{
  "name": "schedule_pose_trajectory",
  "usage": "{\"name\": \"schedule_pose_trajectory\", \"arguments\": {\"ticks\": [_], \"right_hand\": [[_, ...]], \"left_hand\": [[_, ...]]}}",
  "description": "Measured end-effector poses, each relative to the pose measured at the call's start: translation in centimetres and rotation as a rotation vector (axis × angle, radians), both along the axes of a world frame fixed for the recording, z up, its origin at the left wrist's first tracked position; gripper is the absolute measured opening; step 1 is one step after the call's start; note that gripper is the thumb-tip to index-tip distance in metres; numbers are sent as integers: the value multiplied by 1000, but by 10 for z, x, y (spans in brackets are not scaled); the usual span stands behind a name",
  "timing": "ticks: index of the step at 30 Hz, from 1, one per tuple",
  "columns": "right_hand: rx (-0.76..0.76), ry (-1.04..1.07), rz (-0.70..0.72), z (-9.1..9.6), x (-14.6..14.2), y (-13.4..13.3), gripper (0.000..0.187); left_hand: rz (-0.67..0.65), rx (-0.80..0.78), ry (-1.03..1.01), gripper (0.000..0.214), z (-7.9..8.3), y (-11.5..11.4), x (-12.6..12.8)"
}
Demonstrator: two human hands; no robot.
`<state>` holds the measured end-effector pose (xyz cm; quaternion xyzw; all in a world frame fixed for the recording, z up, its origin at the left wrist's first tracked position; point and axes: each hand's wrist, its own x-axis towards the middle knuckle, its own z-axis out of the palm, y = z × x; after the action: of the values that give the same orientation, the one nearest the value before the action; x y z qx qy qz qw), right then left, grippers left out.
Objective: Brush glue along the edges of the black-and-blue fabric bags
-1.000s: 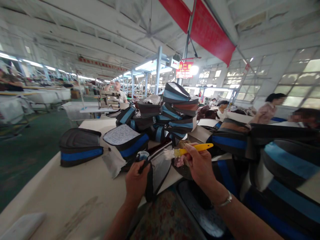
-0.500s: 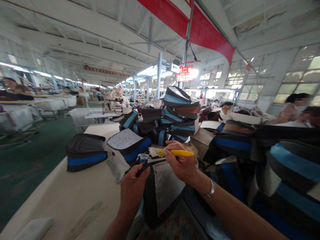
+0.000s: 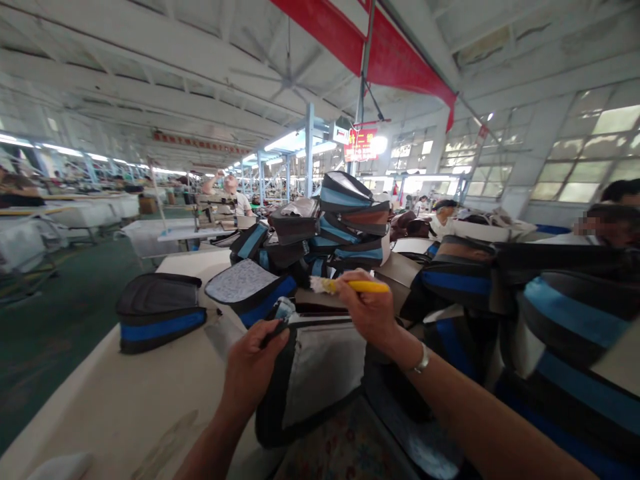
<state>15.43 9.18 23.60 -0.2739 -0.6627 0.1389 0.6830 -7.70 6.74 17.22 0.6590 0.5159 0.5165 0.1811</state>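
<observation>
1. The left hand point(image 3: 253, 363) is closed on the upper left edge of a grey bag panel point(image 3: 325, 367) with black binding, thumb on top and fingers curled round the rim.
2. That grey bag panel stands tilted up at the near edge of the white table point(image 3: 135, 400), leaning toward the person, with its top edge roughly level.
3. The right hand point(image 3: 370, 310) grips a yellow-handled brush point(image 3: 350, 286) between thumb and fingers; a silver bracelet point(image 3: 421, 360) sits on its wrist.
4. The brush lies nearly level just above the top edge of the grey bag panel, with its pale bristles pointing left. Whether the bristles touch the panel cannot be told.
5. Just behind the grey bag panel, on the table, lies an opened bag part with a patterned grey lining and a blue stripe point(image 3: 247, 290).
6. To the left of the grey bag panel, well apart from it, a black bag with a blue band point(image 3: 160, 317) rests flat on the table.
7. Behind the grey bag panel rises a tall heap of black, blue and brown bag shells point(image 3: 340, 227), stacked unevenly.
8. To the right of the grey bag panel, more black and blue bag pieces point(image 3: 565, 333) are piled close to the person's right arm.
9. Far behind the heap, a seated person in a white shirt point(image 3: 230, 193) has one arm raised; other workers sit at the right, beyond the piled pieces.
10. A red banner point(image 3: 395, 53) hangs from the roof, high above the grey bag panel.
</observation>
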Motion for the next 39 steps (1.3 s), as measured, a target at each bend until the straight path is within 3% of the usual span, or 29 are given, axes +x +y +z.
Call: {"name": "schedule_pose_trajectory", "arguments": {"ticks": [3,5,8,11,14,17,19,22,26,29,31,33,35,39], "right_hand": [[-175,273,48,7,40,12,16],[-315,414,142,1,65,21,25],[-501,578,303,-23,90,28,37],[-600,729,432,-58,98,24,40],[-665,853,534,-90,90,16,36],[-735,934,618,-113,72,17,24],[-765,985,651,-122,62,23,20],[-777,1063,672,-128,51,34,23],[-780,1140,684,-134,40,42,22],[-788,1159,663,-140,30,43,24],[-792,1153,640,-143,23,43,26],[-791,1131,621,-142,19,40,25],[-782,1096,615,-138,19,34,25],[-738,1024,605,-117,36,16,28]], "left_hand": [[-107,96,128,30,18,20,-16],[-198,144,227,29,33,38,-20],[-340,197,400,22,55,68,-8],[-322,258,502,16,66,98,20],[-210,274,502,18,60,129,53],[-149,253,459,25,40,157,74],[-140,251,418,37,22,165,74],[-160,255,377,44,-14,147,55],[-246,283,419,72,-90,68,28],[-221,341,478,115,-150,12,33],[-157,354,522,107,-178,-6,45],[-102,383,510,79,-190,-8,59],[-85,416,485,64,-187,-2,67],[-140,436,441,42,-146,2,67]]}}
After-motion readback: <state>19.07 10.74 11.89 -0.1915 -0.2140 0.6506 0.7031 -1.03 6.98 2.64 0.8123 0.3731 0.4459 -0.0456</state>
